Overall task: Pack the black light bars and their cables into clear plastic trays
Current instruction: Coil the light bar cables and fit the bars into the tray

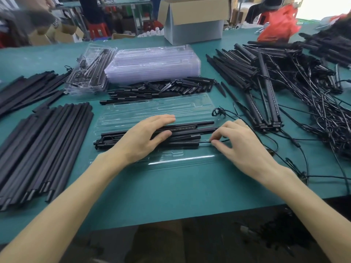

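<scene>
An open clear plastic tray (pixel 182 160) lies on the green table in front of me. Several black light bars (pixel 191 128) lie lengthwise in its near half. My left hand (pixel 144 137) lies over the bars with the fingers stretched across them and the thumb against their near side. My right hand (pixel 241 147) is at the bars' right end and pinches a thin black cable (pixel 204 142) between thumb and forefinger. The cable runs on to a small coiled loop (pixel 218 112) at the tray's right edge.
A stack of empty clear trays (pixel 152 63) and some filled trays (pixel 89 73) stand behind. Short black pieces (pixel 161 88) lie between them and my tray. Long black strips (pixel 41 145) are piled left; a tangle of bars and cables (pixel 284 78) fills the right. A cardboard box (pixel 193 19) stands far back.
</scene>
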The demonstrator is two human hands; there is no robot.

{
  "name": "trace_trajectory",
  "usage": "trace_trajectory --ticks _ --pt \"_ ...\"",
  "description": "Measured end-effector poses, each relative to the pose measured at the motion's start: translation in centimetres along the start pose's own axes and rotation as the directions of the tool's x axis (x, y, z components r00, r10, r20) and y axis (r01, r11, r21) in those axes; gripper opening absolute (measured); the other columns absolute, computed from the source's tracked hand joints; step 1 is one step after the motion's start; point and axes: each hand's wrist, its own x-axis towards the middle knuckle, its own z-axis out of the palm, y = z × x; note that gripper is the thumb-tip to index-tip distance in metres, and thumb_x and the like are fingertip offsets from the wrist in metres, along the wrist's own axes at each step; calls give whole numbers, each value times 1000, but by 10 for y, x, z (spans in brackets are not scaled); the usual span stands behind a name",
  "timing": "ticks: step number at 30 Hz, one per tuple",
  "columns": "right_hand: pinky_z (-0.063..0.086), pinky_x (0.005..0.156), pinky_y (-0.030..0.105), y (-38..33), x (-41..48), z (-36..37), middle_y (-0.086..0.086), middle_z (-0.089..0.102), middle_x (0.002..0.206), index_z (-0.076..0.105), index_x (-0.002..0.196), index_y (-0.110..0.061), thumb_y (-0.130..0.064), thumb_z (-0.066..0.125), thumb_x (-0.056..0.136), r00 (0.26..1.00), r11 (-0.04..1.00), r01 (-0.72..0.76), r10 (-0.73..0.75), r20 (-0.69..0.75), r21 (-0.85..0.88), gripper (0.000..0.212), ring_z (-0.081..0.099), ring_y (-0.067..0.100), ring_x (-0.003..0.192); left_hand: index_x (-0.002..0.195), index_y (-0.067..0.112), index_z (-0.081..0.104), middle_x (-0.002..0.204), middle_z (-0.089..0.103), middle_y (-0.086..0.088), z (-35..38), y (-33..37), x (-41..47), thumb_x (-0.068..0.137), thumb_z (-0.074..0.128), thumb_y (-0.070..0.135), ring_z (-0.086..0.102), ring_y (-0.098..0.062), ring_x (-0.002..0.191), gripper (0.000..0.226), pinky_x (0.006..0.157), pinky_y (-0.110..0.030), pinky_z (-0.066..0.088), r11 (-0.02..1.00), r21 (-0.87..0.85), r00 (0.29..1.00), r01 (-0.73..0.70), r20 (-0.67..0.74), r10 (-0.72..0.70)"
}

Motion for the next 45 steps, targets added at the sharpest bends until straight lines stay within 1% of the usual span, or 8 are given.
trace_trajectory --ticks 4,7,14,19,22,27,37,45 --pt "40 93 36 1 0 4 -10 62 88 71 95 -20 -21 66 95 1000 1000 6 -6 -9 -18 5 47 13 94 157 26 32 163 27 14 13 8 12 102 34 48 15 3 150 59 125 -29 14 999 22 992 26 119 -28" --pt "40 92 36 3 0 5 -11 62 87 71 94 -21 -22 66 95 1000 1000 18 -18 -12 -18 5 49 13 93 161 29 11 166 4 19 25 6 15 103 10 52 -8 4 151 62 126 -29 0 968 247 969 -45 246 -17" --pt "40 89 33 -7 -1 -1 -6 62 93 70 98 -16 -16 63 97 996 991 88 -87 17 -103 7 54 20 94 160 35 3 165 -5 22 27 1 16 104 5 52 -16 5 149 59 125 -28 -5 959 276 965 -64 260 -10" --pt "53 77 34 -26 -7 -18 3 64 97 67 109 -5 -8 60 99 938 978 184 -205 -278 -100 13 59 20 90 161 34 6 166 -2 22 29 1 14 106 7 51 -14 6 149 57 125 -28 -4 959 279 973 -54 231 -12" --pt "51 76 35 -25 4 -31 2 59 102 63 117 -9 -17 61 99 923 995 49 -78 -376 -86 20 54 18 93 161 33 11 166 2 21 28 4 14 107 12 48 -11 7 149 56 125 -27 -3 967 254 977 -37 213 -19" --pt "52 83 36 1 16 -27 -5 68 92 70 105 -17 -44 59 97 956 958 -281 285 -70 58 30 62 12 86 160 30 20 166 10 19 26 8 13 108 20 46 -3 5 151 54 126 -30 3 977 215 983 -16 183 -24" --pt "38 67 21 1 -3 -33 -14 62 86 69 91 -28 -45 62 94 988 987 -154 153 31 51 19 52 -4 73 156 23 33 166 20 12 17 20 11 107 25 44 8 -4 153 54 126 -30 -1 936 346 990 -68 139 20" --pt "39 72 28 -11 -38 -35 -15 47 97 55 103 -30 -46 64 93 969 970 -111 154 193 -217 21 48 7 88 136 15 61 146 54 1 10 44 12 106 47 31 46 -20 136 37 117 -35 29 963 257 995 -76 -49 92"
